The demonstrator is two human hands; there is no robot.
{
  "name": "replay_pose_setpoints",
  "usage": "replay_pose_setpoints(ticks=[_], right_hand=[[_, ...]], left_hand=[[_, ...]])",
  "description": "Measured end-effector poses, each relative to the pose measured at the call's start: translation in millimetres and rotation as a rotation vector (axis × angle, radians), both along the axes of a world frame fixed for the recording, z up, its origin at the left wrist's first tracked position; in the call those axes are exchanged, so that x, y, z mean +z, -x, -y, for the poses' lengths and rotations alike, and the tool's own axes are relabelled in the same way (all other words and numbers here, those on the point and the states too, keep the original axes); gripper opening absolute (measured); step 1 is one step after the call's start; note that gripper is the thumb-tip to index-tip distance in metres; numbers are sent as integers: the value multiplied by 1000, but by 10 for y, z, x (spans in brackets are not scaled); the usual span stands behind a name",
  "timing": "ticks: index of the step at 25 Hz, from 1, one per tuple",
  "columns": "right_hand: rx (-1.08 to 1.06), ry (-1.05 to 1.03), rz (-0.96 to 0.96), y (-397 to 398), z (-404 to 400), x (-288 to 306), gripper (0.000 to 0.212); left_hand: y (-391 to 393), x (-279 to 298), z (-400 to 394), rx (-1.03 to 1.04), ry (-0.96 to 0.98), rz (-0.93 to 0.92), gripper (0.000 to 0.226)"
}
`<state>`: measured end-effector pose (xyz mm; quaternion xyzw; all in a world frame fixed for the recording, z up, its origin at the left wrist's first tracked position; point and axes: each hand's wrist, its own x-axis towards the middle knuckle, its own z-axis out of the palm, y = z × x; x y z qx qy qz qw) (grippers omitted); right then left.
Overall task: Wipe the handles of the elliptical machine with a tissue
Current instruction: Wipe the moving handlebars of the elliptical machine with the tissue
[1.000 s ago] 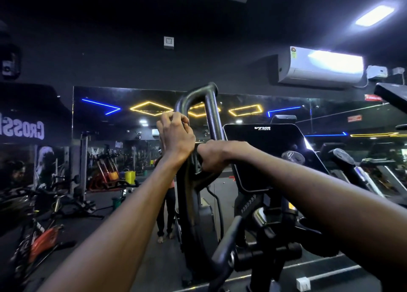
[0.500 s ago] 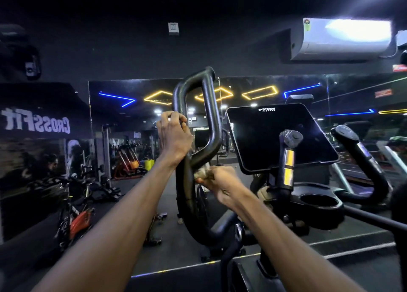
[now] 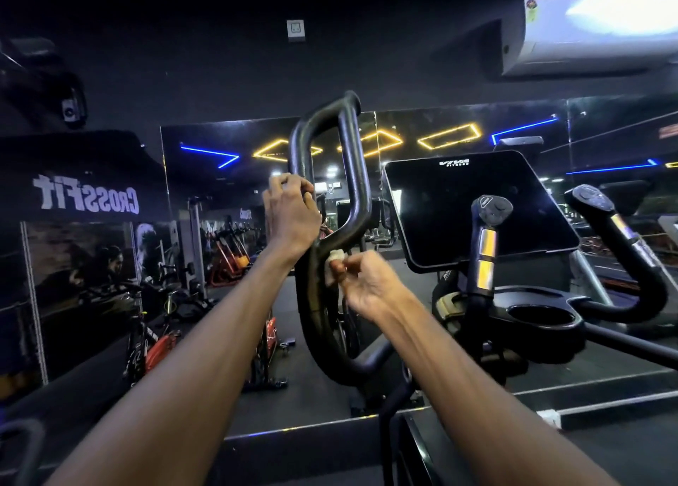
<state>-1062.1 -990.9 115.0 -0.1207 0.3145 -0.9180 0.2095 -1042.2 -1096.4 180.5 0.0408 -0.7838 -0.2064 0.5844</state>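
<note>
The left hand (image 3: 291, 216) is clenched round the outer bar of the black, looped, rigid metal elliptical handle (image 3: 352, 177), steadying it. At about five o'clock from it, the right hand (image 3: 367, 283) pinches a small crumpled white tissue (image 3: 336, 257) against the loop's lower bend. The tissue looks light, soft and easily torn, so I'd keep it bunched and wrapped round the smooth, probably slippery tube.

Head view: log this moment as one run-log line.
left hand grips loop handle | right hand pinches tissue against handle's lower bend | console dark | short handles untouched
</note>
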Motion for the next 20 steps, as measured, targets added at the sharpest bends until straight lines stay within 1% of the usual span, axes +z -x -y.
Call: replay_pose_setpoints(ticks=[3, 7, 8, 9, 11, 13, 15, 17, 18, 20], right_hand=[[-28, 11, -23, -101, 50, -27, 32], [-111, 193, 64, 76, -216, 239, 27], [-132, 189, 50, 69, -250, 244, 24], [-156, 139, 16, 25, -239, 217, 19], [-203, -20, -75, -65, -108, 74, 9], [-217, -102, -124, -148, 4, -23, 9], [-310, -70, -86, -104, -17, 66, 16], [-397, 24, -9, 9, -125, 227, 20], [-407, 66, 12, 41, -176, 279, 18], [-390, 74, 16, 62, -209, 255, 4]], left_hand=[[1, -17, -6, 21, 25, -3, 16], [2, -30, 21, -2, 45, 12, 16], [9, -33, 30, 0, 54, 10, 16], [26, -39, 34, 7, 61, 9, 16], [69, -47, 28, 36, 62, 13, 17], [123, -62, 23, 70, 59, 22, 17], [164, -63, 9, 96, 59, 31, 18], [174, -58, 15, 103, 69, 39, 18], [167, -54, 28, 101, 80, 46, 18], [161, -58, 56, 93, 104, 58, 18]])
